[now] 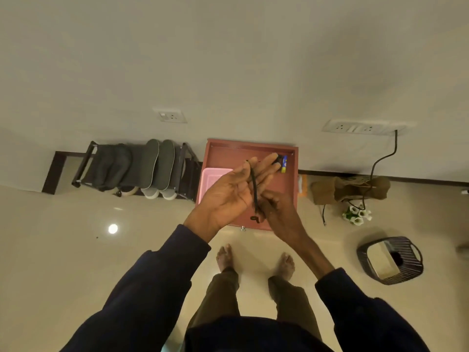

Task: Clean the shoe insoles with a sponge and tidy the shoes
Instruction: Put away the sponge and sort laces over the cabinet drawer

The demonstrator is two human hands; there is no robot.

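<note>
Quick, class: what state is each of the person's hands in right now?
Left hand: open, fingers straight, dark lace running across it.
Right hand: closed, gripping the lace's lower part.

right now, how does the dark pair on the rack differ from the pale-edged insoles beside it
The dark pair nearly blends into the rack and looks shorter; the pale-edged insoles are greyer and look longer. Both lie side by side on the rack's top.
</note>
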